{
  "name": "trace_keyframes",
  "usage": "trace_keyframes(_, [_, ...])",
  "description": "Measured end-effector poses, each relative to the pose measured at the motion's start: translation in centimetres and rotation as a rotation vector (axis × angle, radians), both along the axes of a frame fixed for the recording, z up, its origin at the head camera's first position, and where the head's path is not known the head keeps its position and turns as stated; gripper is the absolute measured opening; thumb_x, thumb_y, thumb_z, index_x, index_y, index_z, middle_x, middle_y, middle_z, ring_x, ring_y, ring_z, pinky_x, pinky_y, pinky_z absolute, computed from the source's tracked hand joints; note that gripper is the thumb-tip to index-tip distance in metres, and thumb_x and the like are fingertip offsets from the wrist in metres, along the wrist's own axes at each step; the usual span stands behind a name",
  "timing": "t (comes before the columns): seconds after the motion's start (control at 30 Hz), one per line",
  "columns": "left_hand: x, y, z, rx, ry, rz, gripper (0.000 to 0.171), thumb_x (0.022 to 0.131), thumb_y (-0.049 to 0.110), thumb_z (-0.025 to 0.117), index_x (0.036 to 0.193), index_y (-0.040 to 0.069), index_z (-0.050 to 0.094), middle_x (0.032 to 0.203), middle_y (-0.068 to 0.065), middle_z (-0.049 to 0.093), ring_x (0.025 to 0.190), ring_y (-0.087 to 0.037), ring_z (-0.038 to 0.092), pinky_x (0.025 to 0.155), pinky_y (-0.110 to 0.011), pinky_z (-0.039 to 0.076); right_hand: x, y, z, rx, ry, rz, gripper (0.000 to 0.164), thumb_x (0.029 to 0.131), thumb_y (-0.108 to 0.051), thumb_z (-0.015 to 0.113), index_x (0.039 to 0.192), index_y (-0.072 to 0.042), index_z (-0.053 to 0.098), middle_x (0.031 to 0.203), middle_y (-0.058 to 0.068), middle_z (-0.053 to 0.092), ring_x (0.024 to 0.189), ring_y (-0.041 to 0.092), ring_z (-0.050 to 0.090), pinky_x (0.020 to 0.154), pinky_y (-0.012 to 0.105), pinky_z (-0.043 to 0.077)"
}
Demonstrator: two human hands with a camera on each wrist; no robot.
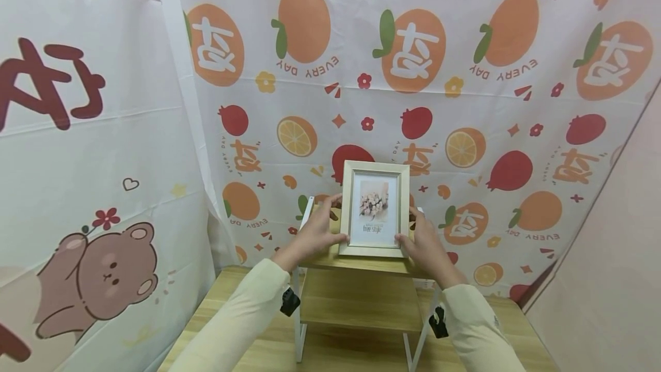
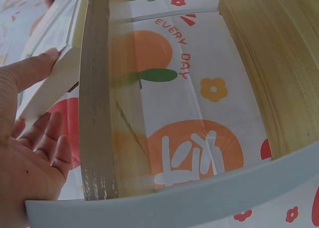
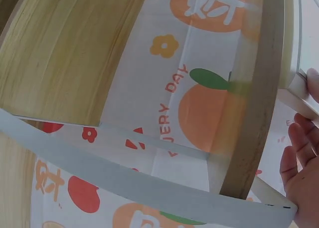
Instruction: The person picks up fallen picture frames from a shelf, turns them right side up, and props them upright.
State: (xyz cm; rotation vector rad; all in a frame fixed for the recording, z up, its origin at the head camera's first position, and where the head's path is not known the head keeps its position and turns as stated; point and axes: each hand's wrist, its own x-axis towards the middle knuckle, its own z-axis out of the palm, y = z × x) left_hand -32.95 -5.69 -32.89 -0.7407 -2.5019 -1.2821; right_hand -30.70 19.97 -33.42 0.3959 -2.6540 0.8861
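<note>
The picture frame [image 1: 374,208] faced the person at the top board [image 1: 322,259] of a shelf; whether it rested there was unclear. The left hand [image 1: 317,231] and right hand [image 1: 426,245] gripped its opposite sides, each grip holding it with the thumb in front. Below was a lower board [image 1: 361,303]; behind hung a fruit-printed cloth [image 1: 351,45].

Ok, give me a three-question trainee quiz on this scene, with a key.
1. True or false: the left hand holds the picture frame alone.
2. What is printed on the cloth behind the frame? A) boats B) fruit C) cars
3. Fill in: below the pictured bouquet, the words read "____ style".

Key:
1. False; the right hand grips its opposite side.
2. B
3. free
</note>
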Motion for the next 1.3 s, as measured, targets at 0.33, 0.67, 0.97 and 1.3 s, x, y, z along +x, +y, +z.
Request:
trace_keyframes(0.33, [0.5,0.0,-0.1,-0.042,0.131,0.025,0.094,0.072,0.008,0.084,0.148,0.010,0.028,0.128,-0.013,0.054,0.106,-0.025,0.058,0.088,-0.040,0.051,0.4,-0.1,-0.3,0.018,0.148,-0.014,0.074,0.089,-0.015,0.068,0.143,0.012,0.025,0.116,0.027,0.051,0.105,0.038,0.052,0.088,0.050,0.046])
trace_keyframes(0.67, [0.9,0.1,-0.4,-0.100,0.271,0.072,0.095,0.070,0.010,0.086,0.147,0.008,0.030,0.124,-0.012,0.058,0.104,-0.025,0.059,0.089,-0.039,0.051,0.8,-0.1,-0.3,0.035,0.211,-0.046,0.081,0.084,-0.016,0.075,0.143,0.006,0.024,0.115,0.024,0.055,0.103,0.037,0.055,0.082,0.051,0.046])
trace_keyframes(0.97, [1.4,-0.1,-1.0,-0.139,0.367,0.085,0.095,0.071,0.013,0.086,0.147,0.004,0.031,0.126,-0.015,0.058,0.103,-0.027,0.060,0.089,-0.042,0.051,1.4,0.3,-0.6,0.060,0.204,-0.012,0.088,0.084,-0.017,0.075,0.148,0.000,0.018,0.130,0.025,0.053,0.103,0.036,0.060,0.084,0.055,0.046])
trace_keyframes(1.3, [1.7,-0.1,-1.4,-0.148,0.501,0.076,0.094,0.071,0.012,0.086,0.146,0.005,0.029,0.123,-0.014,0.058,0.097,-0.025,0.062,0.083,-0.040,0.051,1.4,0.5,-0.6,0.073,0.316,-0.014,0.081,0.085,-0.013,0.074,0.145,-0.001,0.020,0.124,0.025,0.054,0.099,0.036,0.061,0.076,0.051,0.050])
